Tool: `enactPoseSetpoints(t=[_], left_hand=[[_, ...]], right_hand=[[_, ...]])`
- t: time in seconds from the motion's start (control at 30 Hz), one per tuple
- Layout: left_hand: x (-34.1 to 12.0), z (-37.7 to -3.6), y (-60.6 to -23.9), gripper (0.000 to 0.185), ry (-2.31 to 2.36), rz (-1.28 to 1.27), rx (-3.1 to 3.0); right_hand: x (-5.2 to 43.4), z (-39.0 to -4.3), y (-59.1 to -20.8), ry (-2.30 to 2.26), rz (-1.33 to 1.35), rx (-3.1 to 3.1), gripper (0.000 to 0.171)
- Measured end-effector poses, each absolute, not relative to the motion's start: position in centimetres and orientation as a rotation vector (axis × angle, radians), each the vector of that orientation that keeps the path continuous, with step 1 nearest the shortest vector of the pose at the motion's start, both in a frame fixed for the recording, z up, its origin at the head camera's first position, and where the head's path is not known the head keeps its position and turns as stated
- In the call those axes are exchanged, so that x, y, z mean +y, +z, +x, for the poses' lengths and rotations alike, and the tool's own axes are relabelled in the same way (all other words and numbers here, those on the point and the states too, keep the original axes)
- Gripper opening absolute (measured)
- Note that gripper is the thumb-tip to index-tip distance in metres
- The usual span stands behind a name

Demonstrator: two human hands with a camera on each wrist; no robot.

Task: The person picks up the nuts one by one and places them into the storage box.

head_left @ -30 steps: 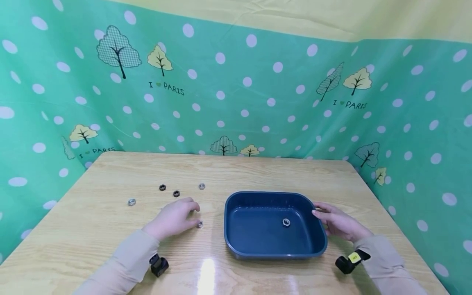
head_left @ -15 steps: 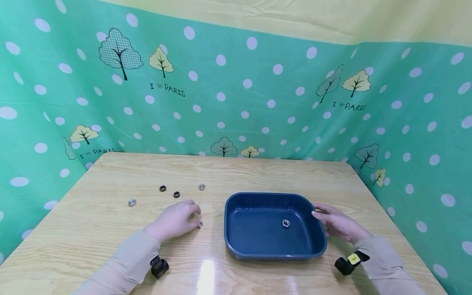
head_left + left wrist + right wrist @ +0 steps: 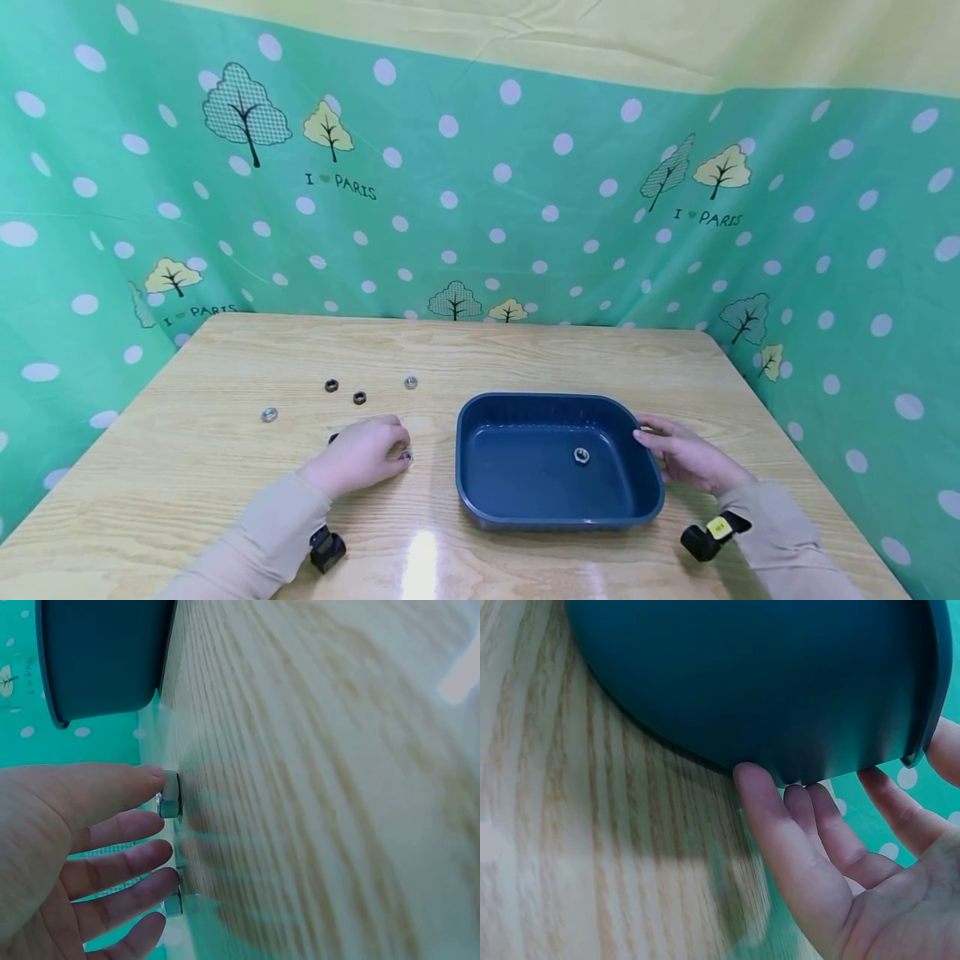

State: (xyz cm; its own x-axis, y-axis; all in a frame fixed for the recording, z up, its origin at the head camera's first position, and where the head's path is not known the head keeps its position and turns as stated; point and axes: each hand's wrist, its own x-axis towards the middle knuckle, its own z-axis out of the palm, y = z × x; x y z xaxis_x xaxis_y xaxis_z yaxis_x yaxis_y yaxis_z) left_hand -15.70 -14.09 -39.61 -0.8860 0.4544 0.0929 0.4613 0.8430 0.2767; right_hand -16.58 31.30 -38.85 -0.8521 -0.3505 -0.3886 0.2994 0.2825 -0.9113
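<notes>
A dark blue tray sits on the wooden table, with one silver nut lying inside. My left hand lies just left of the tray, its fingertips on a silver nut. In the left wrist view the thumb touches that nut while the other fingers stay fairly straight. A second small nut lies by the lower fingers. My right hand rests against the tray's right end; its fingers touch the tray's outer wall.
Loose nuts lie on the table beyond my left hand: a silver one, two black ones and another silver one. A dark nut peeks out behind the hand. A green dotted curtain surrounds the table.
My left hand has crept slightly right, so its fingertips now cover the silver nut, and a dark nut shows behind it. The right hand and tray have stayed put.
</notes>
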Motion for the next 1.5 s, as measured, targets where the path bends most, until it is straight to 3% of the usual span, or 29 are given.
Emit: enactPoseSetpoints(t=[1.5], left_hand=[[-14.12, -15.97, -39.83, 0.01, -0.449, -0.847, -2.966]], right_hand=[[31.74, -16.83, -39.03, -1.646, -0.088, 1.978, 0.064]])
